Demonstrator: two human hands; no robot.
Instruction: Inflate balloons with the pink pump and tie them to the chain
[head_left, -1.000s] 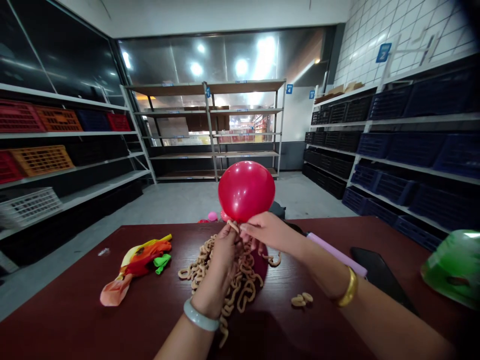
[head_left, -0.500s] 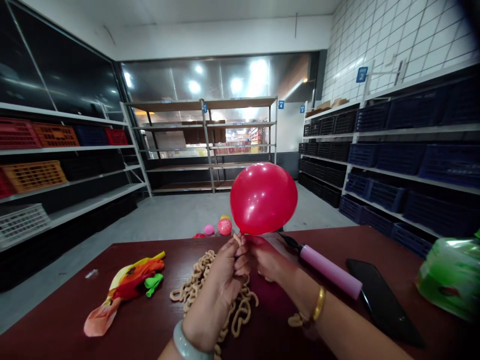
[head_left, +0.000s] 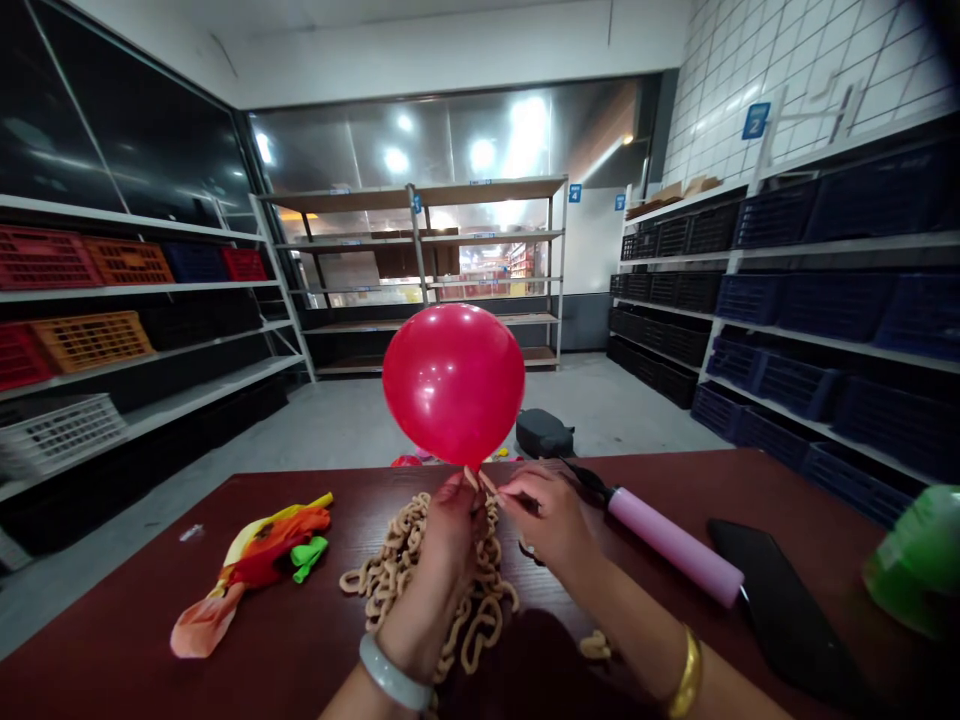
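Observation:
A blown-up red balloon (head_left: 454, 385) stands upright above the table, neck downward. My left hand (head_left: 454, 520) is closed round its neck, just under the round body. Close on the right, my right hand (head_left: 551, 515) has thumb and forefinger pinched together beside the neck; what lies between them is too small to make out. Beneath the hands lies a heap of tan, rope-like loops (head_left: 397, 560), partly covered by my left forearm.
On the dark red table (head_left: 300, 660) lie limp balloons (head_left: 262, 550), a green balloon (head_left: 307, 558), a pink hand pump (head_left: 675, 545) and a black flat object (head_left: 780, 600). A green container (head_left: 915, 560) stands at right. Beyond is a dark grey case (head_left: 544, 432) on the floor.
The balloon has swung left and sits more upright over my left hand. My right hand has drawn slightly right, and its pinched fingers now show. The view has shifted slightly.

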